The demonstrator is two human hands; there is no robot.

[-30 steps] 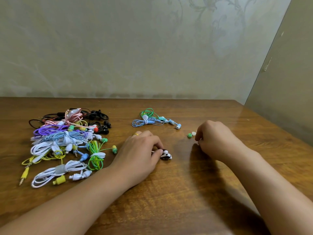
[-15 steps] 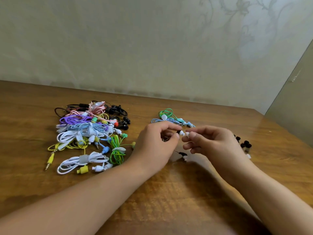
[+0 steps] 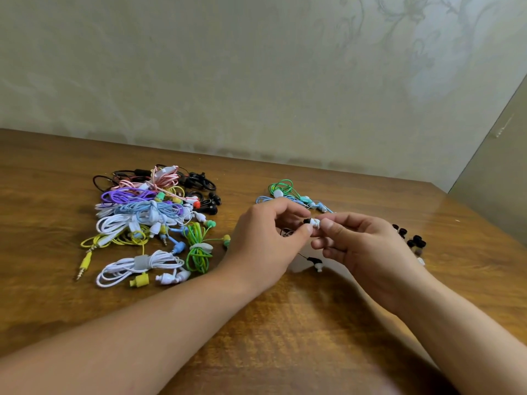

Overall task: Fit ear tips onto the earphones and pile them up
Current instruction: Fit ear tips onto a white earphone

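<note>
two hands fitting a tip onto an earbud above a wooden table point(image 3: 285, 323)

the big pile of earphones point(image 3: 148, 220) lies well left of the hands. the left hand point(image 3: 265, 240) pinches the black-and-white earbud point(image 3: 310, 222); the right hand point(image 3: 362, 246) pinches its white tip end, thumb touching it. the second earbud point(image 3: 315, 262) dangles below. black ear tips point(image 3: 410, 238) sit just right of the right hand.
</note>
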